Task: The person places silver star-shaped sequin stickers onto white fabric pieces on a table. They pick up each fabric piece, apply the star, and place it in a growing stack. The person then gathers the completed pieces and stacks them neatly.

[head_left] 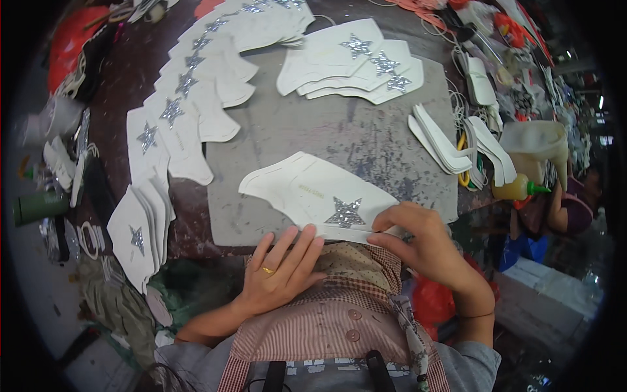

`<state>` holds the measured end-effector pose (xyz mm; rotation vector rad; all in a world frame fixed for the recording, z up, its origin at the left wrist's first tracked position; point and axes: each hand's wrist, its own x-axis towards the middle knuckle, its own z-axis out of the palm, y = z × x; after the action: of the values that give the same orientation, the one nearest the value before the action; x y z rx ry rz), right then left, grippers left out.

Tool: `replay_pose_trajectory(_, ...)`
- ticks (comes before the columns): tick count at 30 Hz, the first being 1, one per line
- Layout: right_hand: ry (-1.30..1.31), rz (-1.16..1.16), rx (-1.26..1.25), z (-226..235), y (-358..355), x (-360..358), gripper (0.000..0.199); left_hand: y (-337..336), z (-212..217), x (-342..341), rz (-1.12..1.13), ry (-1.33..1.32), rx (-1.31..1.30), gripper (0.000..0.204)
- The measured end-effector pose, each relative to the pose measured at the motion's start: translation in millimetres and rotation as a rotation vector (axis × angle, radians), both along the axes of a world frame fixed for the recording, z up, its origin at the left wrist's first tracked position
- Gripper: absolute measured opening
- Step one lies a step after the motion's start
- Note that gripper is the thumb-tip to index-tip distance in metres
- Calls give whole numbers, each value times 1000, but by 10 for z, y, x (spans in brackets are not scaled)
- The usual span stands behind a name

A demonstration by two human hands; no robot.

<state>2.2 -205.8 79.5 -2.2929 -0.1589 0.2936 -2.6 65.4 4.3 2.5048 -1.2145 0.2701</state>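
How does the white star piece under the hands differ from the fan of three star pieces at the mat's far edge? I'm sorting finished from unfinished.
The near white piece lies alone; the far fan of pieces overlaps in a stack. The left hand and right hand press the near piece's front edge; nothing touches the fan. Both are white with a glitter silver star, on the grey mat.

Bare grey mat (313,134) lies open at 12 o'clock of the white star piece (320,194). Star-piece rows (186,85) block 10 o'clock, a fanned stack (356,62) 1 o'clock, white strips (441,144) 3 o'clock.
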Motion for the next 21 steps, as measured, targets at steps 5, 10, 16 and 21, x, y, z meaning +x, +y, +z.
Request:
replay_pose_trajectory(5, -51, -22, -6, -185, -47, -110, 12, -24, 7, 69, -84, 49, 51, 59)
replay_pose_trajectory(10, -37, -41, 42, -223, -50, -61, 10, -73, -50, -8, -22, -3, 112, 60)
replay_pose_trajectory(16, -57, -8, -49, -222, -37, -18, 9, -214, 143, 93, -18, 5, 66, 59)
replay_pose_trajectory(21, -115, 101, -310, -29, -85, 48, 13, -588, -26, -53, -186, 50, -31, 50)
